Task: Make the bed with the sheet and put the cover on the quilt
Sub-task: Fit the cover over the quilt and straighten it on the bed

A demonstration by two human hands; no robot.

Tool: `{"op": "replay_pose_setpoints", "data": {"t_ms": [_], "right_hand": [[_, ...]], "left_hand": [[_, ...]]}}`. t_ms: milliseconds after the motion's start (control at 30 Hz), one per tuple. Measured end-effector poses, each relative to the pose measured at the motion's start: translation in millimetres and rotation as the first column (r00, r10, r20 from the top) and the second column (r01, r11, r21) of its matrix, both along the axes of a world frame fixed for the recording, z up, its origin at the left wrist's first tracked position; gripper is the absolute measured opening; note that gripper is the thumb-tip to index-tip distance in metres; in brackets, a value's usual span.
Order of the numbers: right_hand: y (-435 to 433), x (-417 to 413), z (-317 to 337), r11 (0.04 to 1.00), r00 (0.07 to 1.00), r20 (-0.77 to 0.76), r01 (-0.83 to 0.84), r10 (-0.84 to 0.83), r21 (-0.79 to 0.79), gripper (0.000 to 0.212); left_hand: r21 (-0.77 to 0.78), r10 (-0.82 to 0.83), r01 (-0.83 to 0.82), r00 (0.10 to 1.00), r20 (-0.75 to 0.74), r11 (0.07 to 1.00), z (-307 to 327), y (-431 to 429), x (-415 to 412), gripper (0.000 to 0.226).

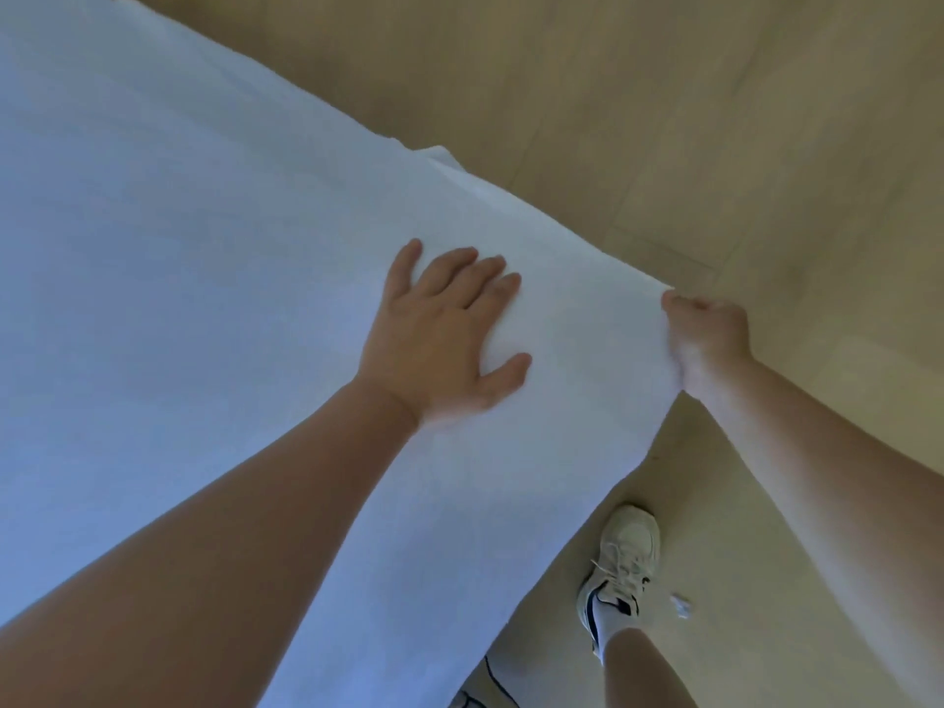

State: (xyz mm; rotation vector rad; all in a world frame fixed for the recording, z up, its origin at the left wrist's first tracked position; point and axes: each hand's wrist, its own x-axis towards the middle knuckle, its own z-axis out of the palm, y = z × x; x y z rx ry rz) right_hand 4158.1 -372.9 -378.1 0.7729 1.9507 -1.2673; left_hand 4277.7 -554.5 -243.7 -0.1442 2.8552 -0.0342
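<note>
A white sheet (194, 237) covers the bed and fills the left and middle of the head view. My left hand (444, 334) lies flat on it near the corner, fingers spread and pressing the fabric down. My right hand (707, 329) grips the sheet's corner edge in a closed fist, just past the bed's edge and above the floor. The fabric is stretched taut between the two hands. No quilt or cover is in view.
Light wooden floor (715, 120) runs along the top and right. My foot in a white sneaker (620, 569) stands on the floor beside the bed. A small white scrap (682, 605) lies next to the shoe.
</note>
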Motion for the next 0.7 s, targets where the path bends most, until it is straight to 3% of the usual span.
{"op": "replay_pose_setpoints", "data": {"t_ms": [133,200,267,333,433,567,700], "right_hand": [[-19,17,-10,0.983,0.967,0.186,-0.182,0.172,0.037,0.03],[-28,13,-8,0.958,0.923,0.265,-0.248,0.28,-0.147,0.036],[-36,1,-2,0.921,0.896,0.324,-0.19,0.305,-0.341,0.052],[-46,-11,3,0.905,0.887,0.336,-0.179,0.318,-0.385,0.054],[-46,-9,-3,0.953,0.926,0.236,-0.264,0.294,-0.152,0.055],[-28,12,-15,0.955,0.935,0.214,-0.295,0.283,0.022,0.033],[-48,8,1,0.744,0.776,0.086,-0.625,0.625,0.237,0.028]], "left_hand": [[0.022,0.009,-0.008,1.0,-0.016,1.0,-5,4,0,0.067],[0.038,0.022,-0.02,0.999,-0.043,0.999,-6,4,1,0.065],[0.042,0.032,-0.029,0.997,-0.064,0.999,-8,3,0,0.061],[0.046,0.04,-0.036,0.996,-0.086,0.998,-10,1,-2,0.057],[0.056,0.047,-0.041,0.993,-0.108,0.998,-13,-2,-5,0.055],[0.096,0.029,-0.02,0.995,-0.09,0.995,-15,-2,-3,0.055],[0.081,0.022,-0.014,0.995,-0.099,0.997,-20,-6,-3,0.054]]}}
